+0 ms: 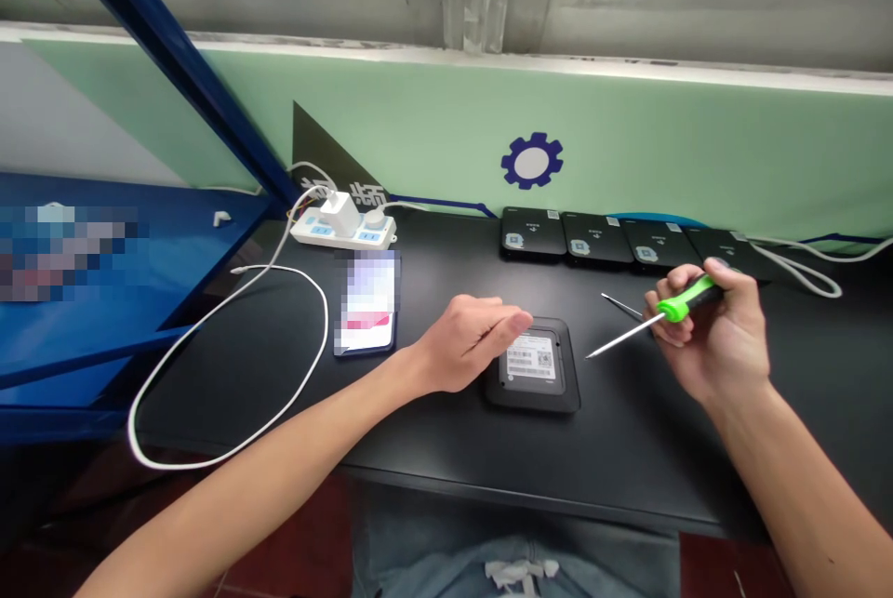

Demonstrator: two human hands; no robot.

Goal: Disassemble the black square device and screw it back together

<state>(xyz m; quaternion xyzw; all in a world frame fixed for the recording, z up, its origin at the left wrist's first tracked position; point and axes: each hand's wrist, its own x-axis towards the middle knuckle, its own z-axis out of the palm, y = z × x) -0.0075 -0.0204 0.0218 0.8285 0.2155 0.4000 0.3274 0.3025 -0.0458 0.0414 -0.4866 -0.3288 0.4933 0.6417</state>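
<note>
My right hand (718, 328) is wrapped round the green and black handle of a screwdriver (675, 310). Its metal shaft points left and down, with the tip a little to the right of a flat black device (568, 393). A white printed label (528, 358) covers much of the recessed face of that device, which lies on the table. Over the device's upper left part is my left hand (471, 342), thumb and fingers pressed together; whether it grips anything is hidden. Behind my right hand a second thin metal shaft (619, 304) shows, its other end covered.
Several black devices (534, 235) stand in a row along the green panel. Left of my left hand lies a phone (367, 328), partly blurred. A white power strip (345, 228) with a plugged-in charger sits behind it. A white cable (230, 458) loops over the table's left side.
</note>
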